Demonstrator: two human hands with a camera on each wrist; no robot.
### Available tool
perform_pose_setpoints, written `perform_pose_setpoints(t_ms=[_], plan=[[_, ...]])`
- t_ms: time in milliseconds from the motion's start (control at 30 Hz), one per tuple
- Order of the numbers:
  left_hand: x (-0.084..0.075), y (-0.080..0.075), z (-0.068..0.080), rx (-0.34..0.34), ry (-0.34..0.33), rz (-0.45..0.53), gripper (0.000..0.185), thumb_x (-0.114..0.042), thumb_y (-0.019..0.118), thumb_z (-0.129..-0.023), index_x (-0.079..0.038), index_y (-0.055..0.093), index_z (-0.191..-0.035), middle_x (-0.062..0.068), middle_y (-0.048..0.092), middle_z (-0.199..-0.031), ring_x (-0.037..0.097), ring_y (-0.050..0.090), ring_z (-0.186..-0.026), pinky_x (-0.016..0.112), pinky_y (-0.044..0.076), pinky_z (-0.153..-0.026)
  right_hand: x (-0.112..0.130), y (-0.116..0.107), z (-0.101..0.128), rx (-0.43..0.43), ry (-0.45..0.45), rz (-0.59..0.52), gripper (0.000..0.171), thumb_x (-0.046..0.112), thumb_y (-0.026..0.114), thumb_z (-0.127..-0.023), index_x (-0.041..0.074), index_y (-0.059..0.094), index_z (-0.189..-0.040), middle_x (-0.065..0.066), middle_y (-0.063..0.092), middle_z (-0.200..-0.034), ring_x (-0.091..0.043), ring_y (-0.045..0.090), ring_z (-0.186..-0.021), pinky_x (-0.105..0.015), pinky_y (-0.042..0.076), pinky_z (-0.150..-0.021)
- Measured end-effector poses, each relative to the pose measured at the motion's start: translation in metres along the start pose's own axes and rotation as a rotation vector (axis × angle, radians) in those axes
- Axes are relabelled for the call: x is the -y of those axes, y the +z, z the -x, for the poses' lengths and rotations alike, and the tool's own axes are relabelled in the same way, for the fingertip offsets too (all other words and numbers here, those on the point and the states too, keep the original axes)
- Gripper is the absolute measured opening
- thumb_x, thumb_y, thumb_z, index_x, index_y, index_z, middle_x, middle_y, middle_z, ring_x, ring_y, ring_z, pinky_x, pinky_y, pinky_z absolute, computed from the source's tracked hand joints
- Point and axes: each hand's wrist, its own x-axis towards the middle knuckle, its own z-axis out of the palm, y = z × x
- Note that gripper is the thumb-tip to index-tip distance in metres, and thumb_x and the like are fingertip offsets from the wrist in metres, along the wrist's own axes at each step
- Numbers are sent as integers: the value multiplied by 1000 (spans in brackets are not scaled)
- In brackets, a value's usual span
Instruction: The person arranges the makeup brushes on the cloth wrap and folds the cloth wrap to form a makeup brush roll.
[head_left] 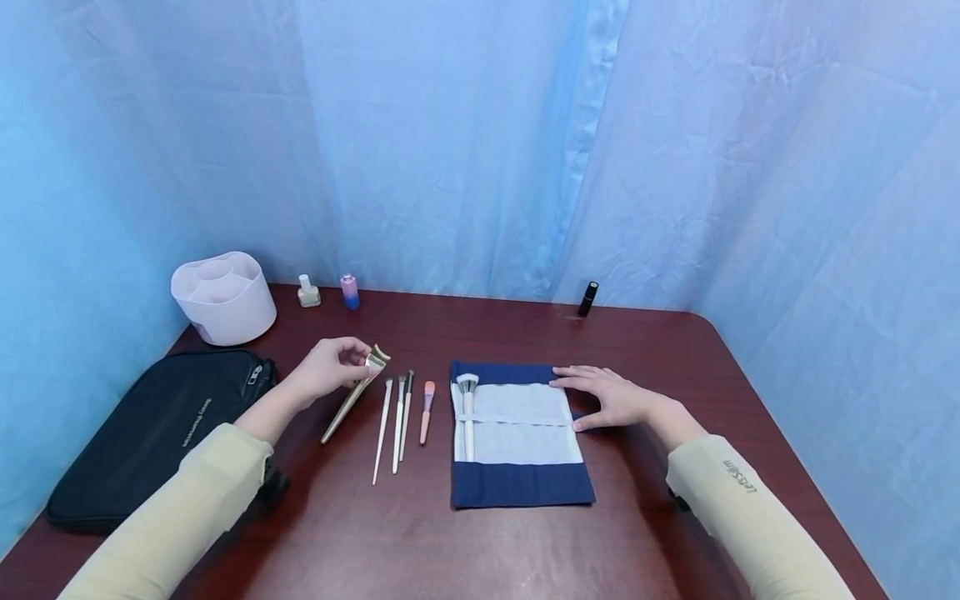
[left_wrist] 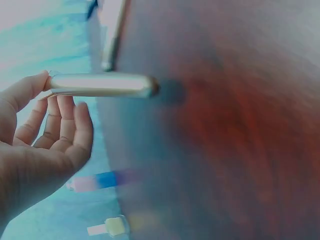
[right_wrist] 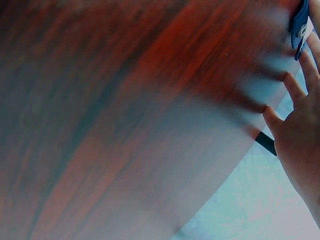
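Pale blue curtains hang behind our dark red wooden tabletop [head_left: 660, 358]. Our left hand [head_left: 330, 367] pinches the head end of a gold-handled fan brush [head_left: 352, 398], grip closed on it with thumb and fingertips, its handle slanting down toward the near left with the tip at the wood. Just right of it lie three thin white-handled brushes [head_left: 393, 425] and a short pink-handled brush [head_left: 426, 410]. Farther right, our right hand [head_left: 611, 396] rests flat, fingers straight, on the right edge of a navy and white fabric brush roll [head_left: 517, 433], which holds one fluffy white brush [head_left: 468, 417]. A black zippered case [head_left: 150, 433] sits at the left, a white sectioned organiser [head_left: 223, 298] beyond it.
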Motion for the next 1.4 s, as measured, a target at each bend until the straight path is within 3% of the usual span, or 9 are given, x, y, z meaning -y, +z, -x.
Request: perform_pose_setpoints(t_ms=[367,567,700,933,1167,1400], plan=[[-46,5,-9,-74,16,153,32,-16,69,-87,2,58,-111,14,59,-103,13,63,-79,41,55,-77,-4,3,0,8,-3,-7,80,65,62,-78,30,37,-145,1,25,-155,-27,20,-142,-62,15,-109],[-69,14,-19,-67,123,272,37,-11,67,-87,2,52,-118,8,61,-97,10,63,-77,39,55,-72,-3,1,0,-2,0,-9,79,64,63,-77,30,38,-145,-1,26,-155,-28,21,-141,-63,16,-108],[-81,22,-26,-40,208,306,42,-9,66,-88,-4,48,-125,11,61,-101,13,63,-75,37,54,-69,-2,0,0,-10,-6,-10,79,63,64,-77,29,39,-144,-2,28,-154,-29,23,-140,-65,16,-107],[-95,40,-43,-24,307,287,39,-12,66,-88,-9,51,-124,15,62,-106,17,63,-80,33,53,-66,-3,0,-1,-6,4,-3,80,65,62,-77,31,37,-145,3,26,-155,-26,21,-141,-63,15,-108],[-101,59,-61,-7,324,220,28,-21,65,-90,-14,61,-117,7,63,-104,21,63,-88,32,52,-70,-4,0,-2,-7,-10,1,80,66,62,-77,32,37,-145,4,25,-155,-25,21,-141,-61,15,-109],[-98,88,-83,30,345,177,22,-19,65,-90,-15,64,-112,5,64,-104,25,63,-90,37,53,-74,-4,-1,1,1,-5,5,80,65,61,-77,31,37,-145,4,25,-155,-25,21,-141,-61,16,-109]])
